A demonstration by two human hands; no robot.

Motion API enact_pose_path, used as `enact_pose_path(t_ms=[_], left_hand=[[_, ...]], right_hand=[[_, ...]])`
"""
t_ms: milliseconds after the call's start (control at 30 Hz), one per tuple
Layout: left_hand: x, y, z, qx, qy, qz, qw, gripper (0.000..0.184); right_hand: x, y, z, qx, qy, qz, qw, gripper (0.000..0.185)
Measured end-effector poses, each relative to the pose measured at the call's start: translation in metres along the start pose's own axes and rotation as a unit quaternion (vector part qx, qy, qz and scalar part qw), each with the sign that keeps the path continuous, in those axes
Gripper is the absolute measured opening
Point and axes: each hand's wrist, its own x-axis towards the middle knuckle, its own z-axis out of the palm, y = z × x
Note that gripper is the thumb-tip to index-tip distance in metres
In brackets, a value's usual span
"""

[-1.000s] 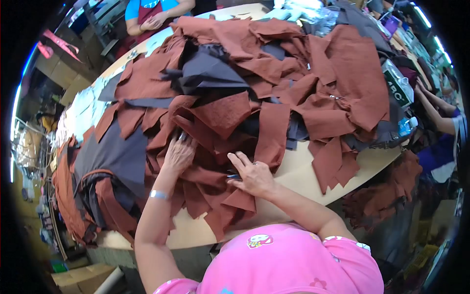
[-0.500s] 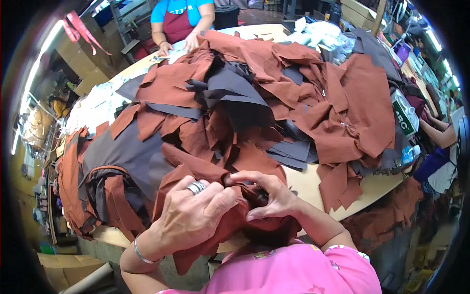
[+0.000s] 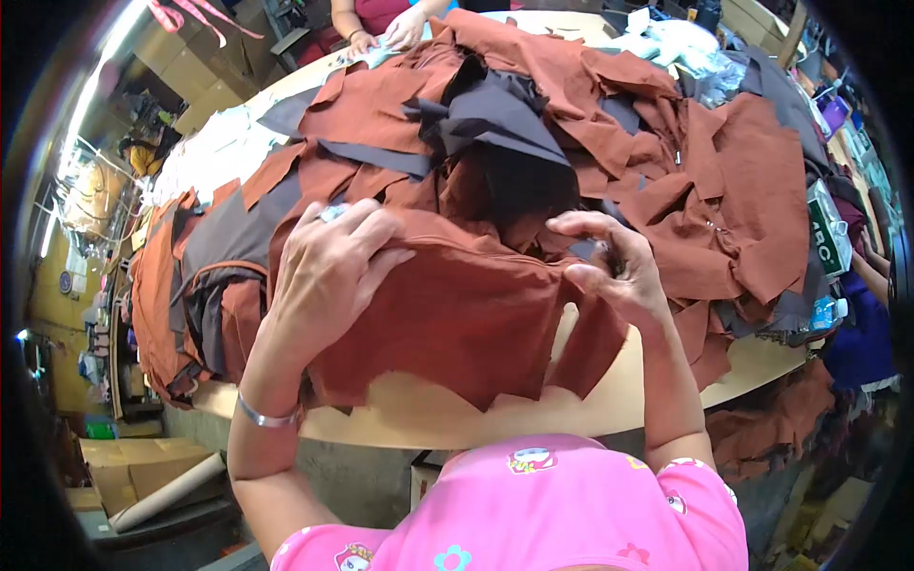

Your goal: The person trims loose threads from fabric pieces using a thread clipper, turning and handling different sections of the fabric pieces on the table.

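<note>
A rust-brown cloth piece (image 3: 447,324) hangs stretched between my two hands, its seamed upper edge up and its jagged lower edge over the table (image 3: 419,409). My left hand (image 3: 333,266), with a ring and a bracelet, is closed on the cloth's upper left part. At the upper right end, my right hand (image 3: 609,262) pinches the edge between thumb and fingers; a small shiny thing, too small to name, shows in that hand. Behind the held piece lies a heap of rust-brown cloth (image 3: 724,200) and dark grey cloth (image 3: 495,124).
Across the table are another person's hands (image 3: 386,36). Clear plastic bags (image 3: 676,48) lie at the back right, and a green and white package (image 3: 826,228) and a blue bottle (image 3: 826,312) at the right edge. Cardboard (image 3: 143,466) is on the lower left floor.
Both hands have risen from the heap and moved apart, spreading the cloth that was bunched between them half a second ago. The view has shifted, so the heap appears farther right.
</note>
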Motion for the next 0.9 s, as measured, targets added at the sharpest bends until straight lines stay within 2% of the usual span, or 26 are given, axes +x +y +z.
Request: enact_pose_path(t_ms=[33, 100, 133, 167, 233, 300, 333, 400, 433, 533, 567, 667, 700, 733, 800, 867, 900], left_hand=[[0.003, 0.002, 0.001, -0.007, 0.012, 0.011, 1.0, 0.014], [0.006, 0.008, -0.002, -0.005, 0.018, 0.015, 1.0, 0.014], [0.007, 0.009, -0.003, -0.004, 0.021, 0.018, 1.0, 0.014], [0.006, 0.008, -0.005, 0.004, 0.012, 0.021, 1.0, 0.015], [0.001, 0.006, -0.012, 0.026, 0.004, 0.028, 0.999, 0.016], [-0.014, -0.002, -0.017, 0.004, -0.091, -0.003, 0.996, 0.018], [-0.023, -0.01, -0.02, -0.011, -0.156, -0.017, 0.988, 0.019], [-0.031, -0.021, -0.021, -0.092, -0.222, -0.035, 0.97, 0.02], [-0.032, -0.027, -0.017, -0.109, -0.277, -0.069, 0.952, 0.018], [-0.033, -0.041, 0.01, -0.17, -0.176, -0.13, 0.961, 0.018], [-0.029, -0.039, 0.017, -0.173, -0.131, -0.139, 0.966, 0.02], [-0.012, -0.04, 0.032, -0.176, -0.081, -0.087, 0.977, 0.019], [-0.009, -0.046, 0.036, -0.17, -0.102, -0.088, 0.976, 0.02], [-0.009, -0.049, 0.04, -0.282, -0.089, -0.136, 0.946, 0.02], [-0.012, -0.054, 0.048, -0.491, -0.063, -0.223, 0.84, 0.021], [-0.023, -0.064, 0.057, -0.637, 0.029, -0.163, 0.753, 0.024], [-0.028, -0.064, 0.064, -0.694, 0.04, -0.155, 0.702, 0.023]], right_hand=[[0.01, -0.003, 0.011, -0.057, -0.027, -0.091, 0.994, 0.04], [0.027, -0.002, 0.031, -0.157, -0.072, -0.185, 0.967, 0.041], [0.032, 0.005, 0.038, -0.2, -0.09, -0.187, 0.958, 0.04], [0.032, 0.006, 0.039, -0.216, -0.16, -0.106, 0.957, 0.032], [0.025, 0.001, 0.037, -0.249, -0.194, -0.092, 0.944, 0.026], [0.014, -0.024, 0.026, -0.268, -0.246, -0.107, 0.925, 0.021], [0.01, -0.037, 0.017, -0.251, -0.288, -0.119, 0.916, 0.019], [0.008, -0.047, 0.003, -0.107, -0.337, -0.111, 0.929, 0.021], [0.009, -0.051, -0.002, -0.081, -0.37, -0.025, 0.925, 0.032], [-0.001, -0.037, 0.005, 0.087, -0.392, 0.102, 0.91, 0.045], [-0.002, -0.043, 0.003, 0.098, -0.38, 0.101, 0.914, 0.053], [-0.015, -0.032, -0.003, 0.331, -0.28, 0.232, 0.871, 0.057], [-0.016, -0.034, -0.01, 0.354, -0.268, 0.233, 0.865, 0.06], [-0.018, -0.032, -0.023, 0.343, -0.25, 0.208, 0.881, 0.056], [-0.024, -0.028, -0.05, 0.369, -0.223, 0.158, 0.889, 0.051], [-0.03, -0.027, -0.064, 0.369, -0.273, 0.098, 0.883, 0.049], [-0.035, -0.029, -0.064, 0.357, -0.283, 0.128, 0.881, 0.047]])
